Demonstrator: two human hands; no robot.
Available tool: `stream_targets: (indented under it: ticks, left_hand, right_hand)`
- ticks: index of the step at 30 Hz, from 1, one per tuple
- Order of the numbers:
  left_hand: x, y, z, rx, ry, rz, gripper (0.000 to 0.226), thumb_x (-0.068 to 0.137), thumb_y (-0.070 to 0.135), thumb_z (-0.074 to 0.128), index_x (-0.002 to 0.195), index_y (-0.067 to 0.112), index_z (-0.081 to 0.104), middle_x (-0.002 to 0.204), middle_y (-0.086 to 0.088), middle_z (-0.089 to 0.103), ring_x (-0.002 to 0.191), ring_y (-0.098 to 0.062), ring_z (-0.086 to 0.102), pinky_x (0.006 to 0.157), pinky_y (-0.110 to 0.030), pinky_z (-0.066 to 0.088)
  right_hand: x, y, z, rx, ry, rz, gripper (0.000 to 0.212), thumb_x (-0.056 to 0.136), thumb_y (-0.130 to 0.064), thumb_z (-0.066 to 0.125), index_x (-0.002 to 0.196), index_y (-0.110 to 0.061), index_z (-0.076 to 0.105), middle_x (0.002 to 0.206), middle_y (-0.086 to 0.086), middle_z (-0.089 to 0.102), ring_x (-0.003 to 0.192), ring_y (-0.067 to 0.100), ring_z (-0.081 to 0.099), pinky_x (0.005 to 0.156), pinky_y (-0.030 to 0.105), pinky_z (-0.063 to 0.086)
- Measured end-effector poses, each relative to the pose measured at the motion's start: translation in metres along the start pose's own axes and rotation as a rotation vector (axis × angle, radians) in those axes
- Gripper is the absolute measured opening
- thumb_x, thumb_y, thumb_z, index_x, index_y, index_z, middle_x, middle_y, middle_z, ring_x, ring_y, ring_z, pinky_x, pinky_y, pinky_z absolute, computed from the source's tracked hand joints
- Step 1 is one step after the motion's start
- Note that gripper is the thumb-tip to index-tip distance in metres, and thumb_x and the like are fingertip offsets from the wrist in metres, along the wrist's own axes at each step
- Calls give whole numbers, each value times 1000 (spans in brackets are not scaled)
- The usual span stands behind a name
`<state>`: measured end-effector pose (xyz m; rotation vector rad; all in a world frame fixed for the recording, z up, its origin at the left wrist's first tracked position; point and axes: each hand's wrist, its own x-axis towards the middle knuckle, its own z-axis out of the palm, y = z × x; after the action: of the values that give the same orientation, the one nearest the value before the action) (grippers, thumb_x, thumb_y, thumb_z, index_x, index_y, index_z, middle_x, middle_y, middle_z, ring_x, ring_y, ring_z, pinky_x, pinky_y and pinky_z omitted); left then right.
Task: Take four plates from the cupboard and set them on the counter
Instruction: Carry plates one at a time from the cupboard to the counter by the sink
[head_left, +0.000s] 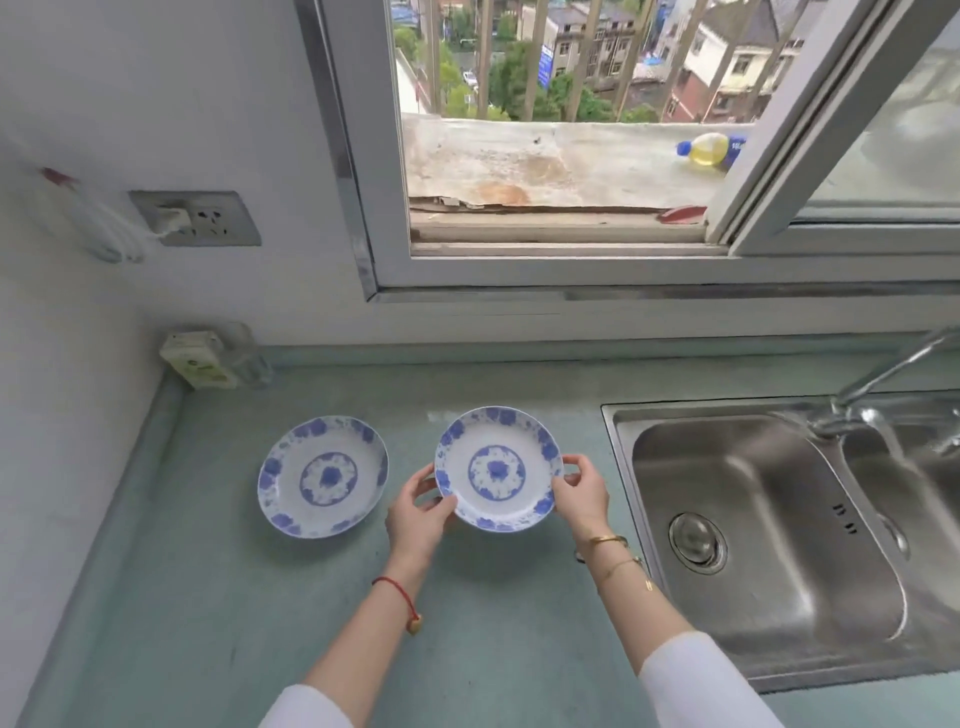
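Blue-and-white plate (498, 470) gripped at both rims by left hand (418, 514) and right hand (582, 493), above green desk (208, 597); second plate (323, 476) flat just left, sink (769, 519) right.

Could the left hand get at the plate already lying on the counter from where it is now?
Probably yes, but not freely: the left hand is gripping the held plate together with the right hand. The set-down plate lies just left of it on bare counter, nothing between.
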<state>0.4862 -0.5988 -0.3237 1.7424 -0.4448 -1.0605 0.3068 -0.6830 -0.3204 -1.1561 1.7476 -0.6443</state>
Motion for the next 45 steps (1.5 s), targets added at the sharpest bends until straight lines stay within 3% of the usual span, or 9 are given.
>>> stream_targets:
  ticks: [4, 8, 14, 18, 25, 30, 33, 39, 45]
  left_hand:
    - [22, -8, 8, -3, -13, -35, 58, 80, -3, 75, 134, 12, 58, 115, 0, 66, 91, -5, 63, 93, -40, 58]
    - [31, -17, 9, 6, -19, -56, 58, 82, -2, 74, 136, 12, 57, 118, -2, 67, 96, -14, 66, 90, -33, 58]
    - [32, -19, 10, 20, -34, -51, 59, 83, 0, 74, 138, 14, 55, 122, -3, 66, 90, 0, 64, 86, -27, 58]
    - [30, -18, 8, 35, -46, -38, 61, 86, 1, 72, 142, 14, 52, 130, -4, 63, 90, 2, 62, 71, -11, 57]
    - [4, -4, -9, -26, -53, -55, 64, 88, 13, 72, 146, 13, 45, 144, -9, 53, 116, -23, 62, 94, -38, 57]
    - [-48, 16, -38, -53, 7, 82, 30, 93, 19, 66, 123, 24, 61, 123, -1, 67, 113, -16, 65, 98, -38, 56]
    - [-95, 27, -54, -133, 91, 153, 20, 96, 23, 61, 115, 27, 66, 120, 1, 69, 112, -13, 66, 93, -32, 57]
    - [-207, 21, -64, -257, 355, 267, 22, 99, 19, 55, 118, 21, 68, 116, 1, 72, 106, -8, 69, 89, -23, 57]
    - [-338, -15, -50, -390, 685, 348, 24, 100, 17, 54, 120, 13, 67, 118, -1, 72, 116, -19, 66, 100, -35, 52]
  right_hand:
    - [25, 7, 14, -40, -3, 16, 16, 93, -16, 60, 107, -20, 55, 79, -1, 63, 69, 8, 61, 49, 16, 44]
    - [34, 14, 22, -56, -10, 24, 15, 94, -17, 59, 106, -23, 53, 82, -3, 63, 71, 6, 61, 49, 13, 45]
    - [37, 16, 25, -90, 6, 32, 20, 93, -13, 58, 110, -21, 55, 77, -8, 60, 72, 10, 61, 51, 16, 44]
    - [33, 11, 22, -99, -22, 29, 26, 92, -12, 58, 117, -13, 55, 93, 7, 68, 83, 22, 65, 65, 28, 54]
    - [2, -12, 6, -100, -4, -80, 32, 92, -16, 56, 124, -10, 54, 115, 9, 57, 96, 17, 53, 78, 24, 42]
    - [-51, -40, -6, 110, -266, -217, 20, 95, -19, 59, 114, -14, 62, 105, 2, 66, 100, 20, 63, 82, 35, 56]
    - [-84, -48, -16, 180, -450, -263, 19, 95, -18, 59, 114, -16, 63, 114, 7, 67, 104, 23, 64, 77, 28, 55]
    - [-137, -46, -51, 212, -775, -361, 20, 96, -18, 58, 114, -21, 64, 111, 4, 69, 97, 14, 65, 76, 21, 53]
    - [-198, -30, -83, 156, -1066, -487, 20, 96, -14, 56, 114, -17, 64, 106, 6, 71, 90, 16, 65, 78, 26, 53]
